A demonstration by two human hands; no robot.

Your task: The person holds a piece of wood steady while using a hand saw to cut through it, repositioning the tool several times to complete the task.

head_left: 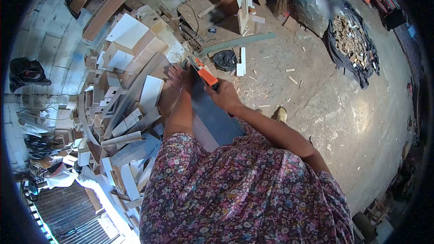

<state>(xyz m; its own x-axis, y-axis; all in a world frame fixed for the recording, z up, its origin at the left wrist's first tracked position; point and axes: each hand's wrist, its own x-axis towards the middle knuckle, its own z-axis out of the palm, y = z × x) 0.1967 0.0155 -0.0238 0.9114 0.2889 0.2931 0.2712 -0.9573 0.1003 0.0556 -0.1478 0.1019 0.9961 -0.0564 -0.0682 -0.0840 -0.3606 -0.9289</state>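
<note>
My right hand (224, 96) is wrapped round the black grip of an orange-and-black hand tool (208, 77) with a metal front end. Its exact kind is hard to make out. The tool's tip points away from me, over the far end of a long dark grey board (213, 116). Beside that tip, my left hand (179, 77) lies with fingers spread, pressing at the far left edge of the board. A brownish wood-grain strip (203, 133) runs along the board's left side. The near end of the board reaches my flowered clothing.
Wooden offcuts and white panels (151, 92) are piled on the left. A black plastic bag (224, 60) and a green strip (242, 42) lie ahead. At the right, a dark cloth (337, 56) holds small wood pieces, near a stuffed clear sack (311, 7). Scraps dot the floor.
</note>
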